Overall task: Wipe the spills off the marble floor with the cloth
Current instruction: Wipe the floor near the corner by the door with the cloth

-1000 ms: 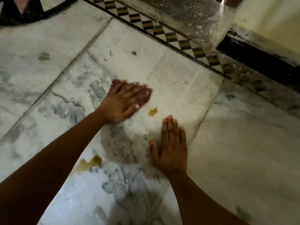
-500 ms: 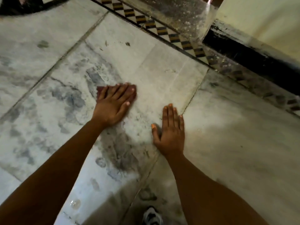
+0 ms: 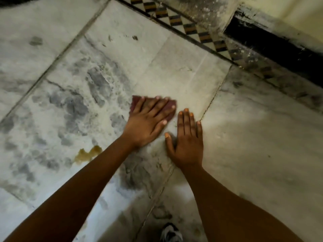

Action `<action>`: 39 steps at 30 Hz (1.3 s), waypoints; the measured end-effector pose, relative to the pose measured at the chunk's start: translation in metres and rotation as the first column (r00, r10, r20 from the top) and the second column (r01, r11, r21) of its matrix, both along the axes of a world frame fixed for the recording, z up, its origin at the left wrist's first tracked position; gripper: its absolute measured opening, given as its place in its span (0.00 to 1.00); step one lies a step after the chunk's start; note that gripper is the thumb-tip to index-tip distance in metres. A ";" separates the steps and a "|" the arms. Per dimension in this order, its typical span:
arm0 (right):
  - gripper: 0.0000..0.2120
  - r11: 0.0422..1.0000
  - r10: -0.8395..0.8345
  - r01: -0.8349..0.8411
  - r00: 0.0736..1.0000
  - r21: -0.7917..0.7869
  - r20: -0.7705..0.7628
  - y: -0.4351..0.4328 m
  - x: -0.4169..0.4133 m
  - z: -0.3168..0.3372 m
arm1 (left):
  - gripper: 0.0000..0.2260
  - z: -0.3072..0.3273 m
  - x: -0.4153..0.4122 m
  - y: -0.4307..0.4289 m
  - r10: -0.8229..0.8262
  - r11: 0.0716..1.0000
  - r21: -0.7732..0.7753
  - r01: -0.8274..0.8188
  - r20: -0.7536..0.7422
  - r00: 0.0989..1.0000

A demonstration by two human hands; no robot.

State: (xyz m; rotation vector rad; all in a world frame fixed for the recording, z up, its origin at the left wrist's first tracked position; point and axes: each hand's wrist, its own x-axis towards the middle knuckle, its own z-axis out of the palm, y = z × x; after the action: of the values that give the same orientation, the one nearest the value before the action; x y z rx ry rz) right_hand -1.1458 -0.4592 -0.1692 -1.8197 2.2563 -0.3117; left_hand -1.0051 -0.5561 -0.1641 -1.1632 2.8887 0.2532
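My left hand (image 3: pixel 148 121) lies flat on a dark red cloth (image 3: pixel 135 102), pressing it onto the white and grey marble floor (image 3: pixel 174 70); only the cloth's edges show around the fingers. My right hand (image 3: pixel 187 142) rests flat on the floor just right of it, fingers spread, holding nothing. A yellow-brown spill (image 3: pixel 87 154) sits on the marble to the left of my left forearm.
A chequered tile border (image 3: pixel 183 27) runs diagonally along the top, with a dark speckled strip and a black skirting (image 3: pixel 272 49) under a pale wall beyond it. Slab joints cross the floor. A shoe (image 3: pixel 172 233) shows at the bottom edge.
The small spill seen beside my left hand a second ago is out of sight. My left hand with the cloth has slid right, close to my right hand. The view has shifted.
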 end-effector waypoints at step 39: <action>0.32 0.900 0.436 -0.433 0.898 0.045 -0.068 0.030 0.053 -0.002 | 0.24 0.014 0.141 0.049 0.987 0.148 0.177 -0.973 0.034 0.156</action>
State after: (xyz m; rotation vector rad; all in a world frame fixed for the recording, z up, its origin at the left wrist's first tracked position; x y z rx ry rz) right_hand -1.0926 -0.4291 -0.1714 -2.2820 1.8083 -0.1274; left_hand -0.8645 -0.5072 -0.1505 -2.8599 1.4750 0.5095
